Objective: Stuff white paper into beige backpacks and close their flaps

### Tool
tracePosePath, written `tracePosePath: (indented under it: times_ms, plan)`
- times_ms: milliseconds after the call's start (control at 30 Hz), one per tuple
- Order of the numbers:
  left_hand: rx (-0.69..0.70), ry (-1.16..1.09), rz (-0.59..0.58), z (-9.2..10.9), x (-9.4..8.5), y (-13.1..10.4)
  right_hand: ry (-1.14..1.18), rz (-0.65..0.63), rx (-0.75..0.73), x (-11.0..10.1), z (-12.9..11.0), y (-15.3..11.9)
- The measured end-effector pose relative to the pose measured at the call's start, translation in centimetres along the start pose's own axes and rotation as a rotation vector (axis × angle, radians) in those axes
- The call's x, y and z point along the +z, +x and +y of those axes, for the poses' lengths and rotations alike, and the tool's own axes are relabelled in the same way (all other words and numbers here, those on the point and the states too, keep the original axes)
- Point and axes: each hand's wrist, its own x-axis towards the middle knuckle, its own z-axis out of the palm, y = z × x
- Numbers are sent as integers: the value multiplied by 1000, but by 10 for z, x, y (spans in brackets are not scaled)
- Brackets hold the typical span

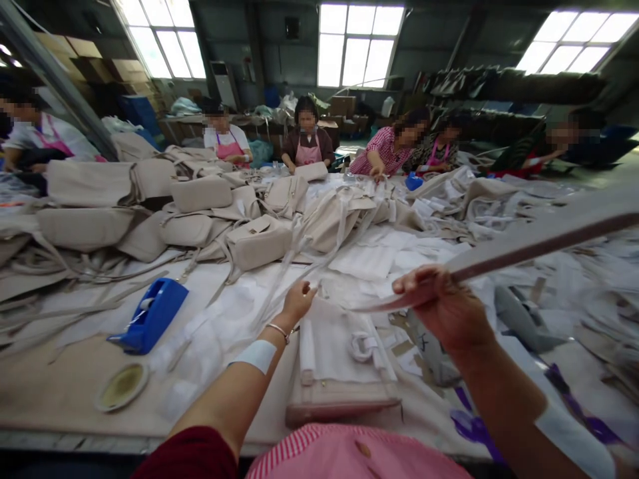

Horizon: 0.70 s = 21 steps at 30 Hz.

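The long work table [60, 392] covered in pale cloth ran away from the person toward several other people in pink aprons seated at its far end. Heaped across the table beyond the flat beige bag lay a mound of finished beige fabric bags [200, 213] with trailing straps. The flat beige bag [339, 372] itself lay at the table's near edge, directly before the person, a white paper sheet and a small white ring resting on top of it. Above and to the right of that bag, the right hand [444, 309] had its grip closed around one end of a long beige strap with a dark edge [539, 243], which stretched away blurred toward the right. Just beyond the bag's far left corner, the left hand [298, 301] hovered with its grip narrow, fingertips pinched together; what they pinched could not be told. Well left of the bag sat a blue plastic tape dispenser [150, 316], and nearer the table's edge a small round yellowish dish [121, 386].
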Motion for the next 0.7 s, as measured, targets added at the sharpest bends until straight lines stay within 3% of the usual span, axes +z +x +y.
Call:
tracePosePath:
  times_ms: [133, 333, 467, 600, 700]
  plan:
    - [58, 128, -170, 3, -1, -19, -69, -31, 100, 19, 17, -20]
    - [-65, 314, -300, 7, 8, -23, -224, -105, 119, 32, 18, -29]
    - [-88, 306, -220, 17, -1, -32, -306, -150, 149, 29, 27, -44]
    - [-15, 217, -73, 33, -27, -53, -387, -184, 206, 16, 41, -58]
    - [34, 78, -45, 51, -49, -80, -446, -226, 259, 11, 58, -68]
